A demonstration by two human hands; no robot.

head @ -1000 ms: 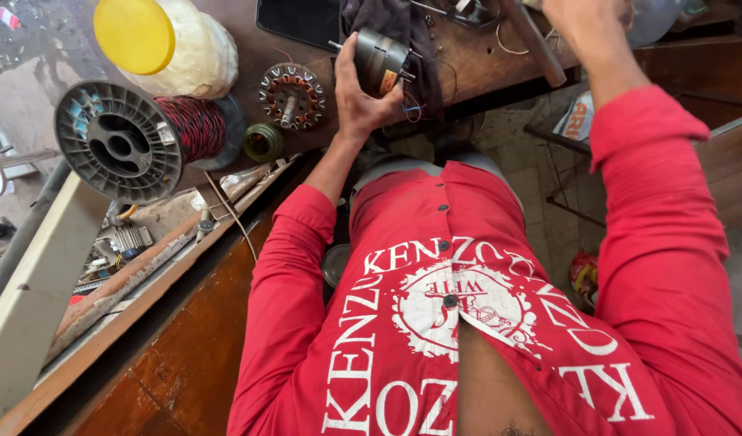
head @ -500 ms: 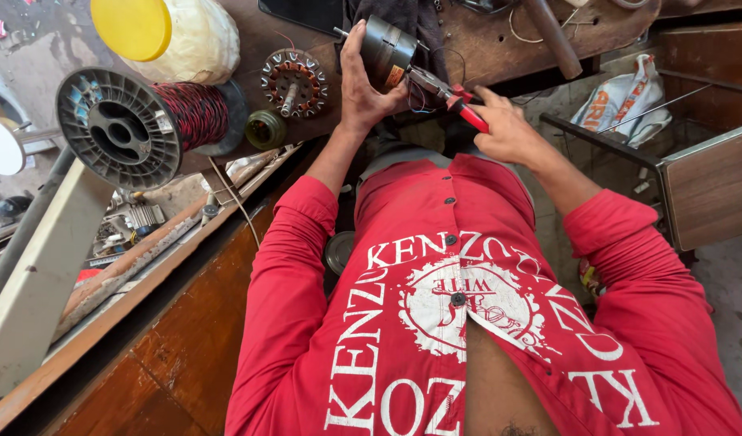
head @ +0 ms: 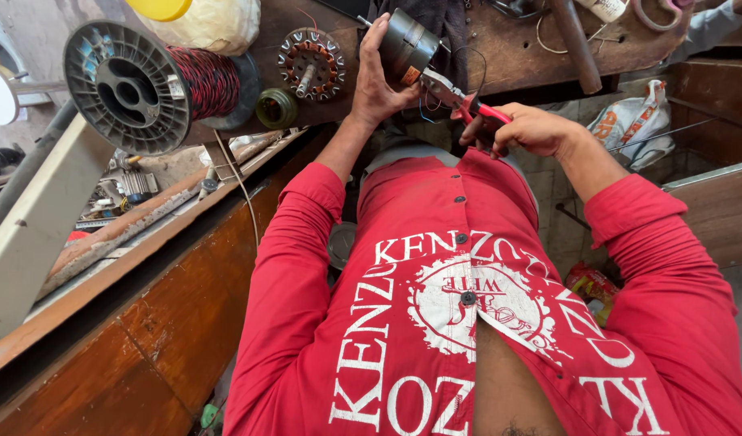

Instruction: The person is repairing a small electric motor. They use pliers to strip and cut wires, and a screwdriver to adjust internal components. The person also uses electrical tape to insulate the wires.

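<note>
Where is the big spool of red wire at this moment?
In the head view, the spool of red wire lies on the wooden bench at upper left, left of the stator and the left hand.

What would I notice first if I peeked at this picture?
Probably the bright red shirt filling the bottom. Above it, the left hand holds a grey round motor part while the right hand pokes red-handled pliers at it. At the upper left lies a big grey spool of red wire.
</note>
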